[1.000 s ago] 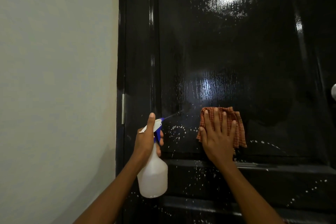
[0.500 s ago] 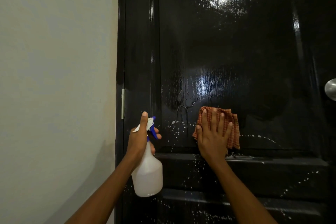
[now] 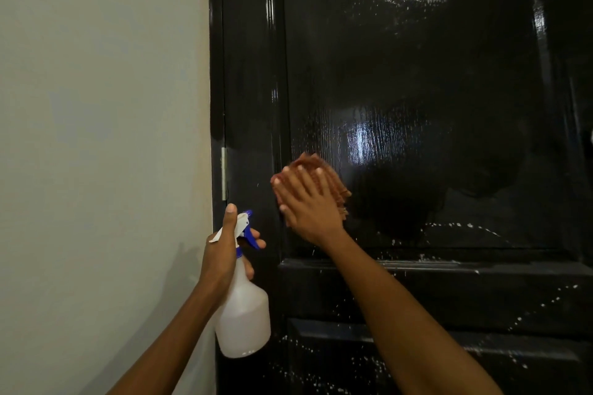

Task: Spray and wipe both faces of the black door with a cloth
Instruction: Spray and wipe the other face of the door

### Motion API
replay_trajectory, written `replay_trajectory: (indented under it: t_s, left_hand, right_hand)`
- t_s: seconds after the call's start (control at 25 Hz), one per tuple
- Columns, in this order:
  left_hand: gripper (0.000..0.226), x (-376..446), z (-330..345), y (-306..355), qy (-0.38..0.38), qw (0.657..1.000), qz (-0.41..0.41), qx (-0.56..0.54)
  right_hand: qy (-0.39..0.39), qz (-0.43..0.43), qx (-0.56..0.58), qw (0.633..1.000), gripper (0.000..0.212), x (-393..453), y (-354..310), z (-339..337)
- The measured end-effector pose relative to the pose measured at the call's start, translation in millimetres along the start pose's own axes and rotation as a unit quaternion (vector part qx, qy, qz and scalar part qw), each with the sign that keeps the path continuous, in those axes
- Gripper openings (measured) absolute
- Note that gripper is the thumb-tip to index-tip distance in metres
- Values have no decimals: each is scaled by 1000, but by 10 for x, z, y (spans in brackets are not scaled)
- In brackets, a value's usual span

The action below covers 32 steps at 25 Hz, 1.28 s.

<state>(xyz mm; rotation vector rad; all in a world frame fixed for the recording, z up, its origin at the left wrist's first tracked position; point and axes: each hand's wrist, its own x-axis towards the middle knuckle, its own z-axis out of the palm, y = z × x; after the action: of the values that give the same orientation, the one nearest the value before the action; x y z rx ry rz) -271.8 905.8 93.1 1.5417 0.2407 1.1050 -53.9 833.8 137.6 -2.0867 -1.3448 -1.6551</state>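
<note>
The glossy black door (image 3: 417,90) fills the right of the view, wet and streaked, with white spray droplets along its lower panels. My right hand (image 3: 308,205) presses an orange checked cloth (image 3: 333,184) flat against the door near the left edge of the large panel; the hand is motion-blurred. My left hand (image 3: 224,250) grips the neck of a white spray bottle (image 3: 244,314) with a blue trigger, held just left of the door's lower left part, nozzle toward the door.
A pale wall (image 3: 102,138) takes up the left half. A metal hinge (image 3: 224,173) sits on the door's left edge. A horizontal rail (image 3: 449,266) divides the upper panel from the lower ones.
My right hand has swept the cloth leftward and slightly up across the panel, clearing droplets there. The spray bottle has stopped spraying and stays beside the door's left edge.
</note>
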Motion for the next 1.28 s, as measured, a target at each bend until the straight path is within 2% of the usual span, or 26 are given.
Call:
replay_trajectory:
  t_s: [0.12,0.2,0.28,0.36,0.44,0.52,0.56,0.6,0.64,0.76,0.84,0.88,1.12,1.28]
  left_hand:
    - [79,-74,73,-75,-6,1000,-11,-9]
    - [80,-118,154,-105,-20,1000,-14,-19]
    - [78,-139,209,-85,-35,999,-17,-32]
    - [75,-146,226,-50,-47,998,-13,-39]
    - [75,-148,201,-44,-44,999,-3,-29]
    - [75,-166,154,-48,-27,999,0,-18]
    - [76,-173,122,-45,-21,1000,0,-14]
    - [76,-179,95,-41,-17,1000,0,-10]
    - [78,-186,63,-38,-14,1000,1,-5]
    - [81,-199,-59,-44,5,1000,0,9]
    - [81,-201,-136,-56,20,1000,-3,18]
    - [79,-190,-170,-47,26,999,-3,21]
    - [70,-100,-294,63,26,999,9,28]
    - [72,-95,-382,62,36,999,13,11]
  right_hand:
    - [-55,-136,-27,989,64,-436,-83,211]
    - [-44,-151,-36,987,65,-685,131,183]
    - [-18,-120,-57,991,66,-898,462,62]
    - [13,-34,-70,997,67,-1082,814,-99]
    - [51,138,-44,988,68,-1216,982,-203]
    - [87,334,16,938,70,-1233,816,-179]
    - [89,390,39,916,72,-1213,628,-137]
    - [81,401,53,911,72,-1196,417,-73]
    - [68,367,61,926,71,-1176,209,23]
    - [18,120,36,992,69,-977,-133,237]
    - [-4,-2,16,1000,68,-699,-126,213]
    - [-5,-20,5,1000,66,-524,-119,189]
    - [24,97,13,995,69,628,4,-132]
    - [47,101,56,992,67,279,-179,22]
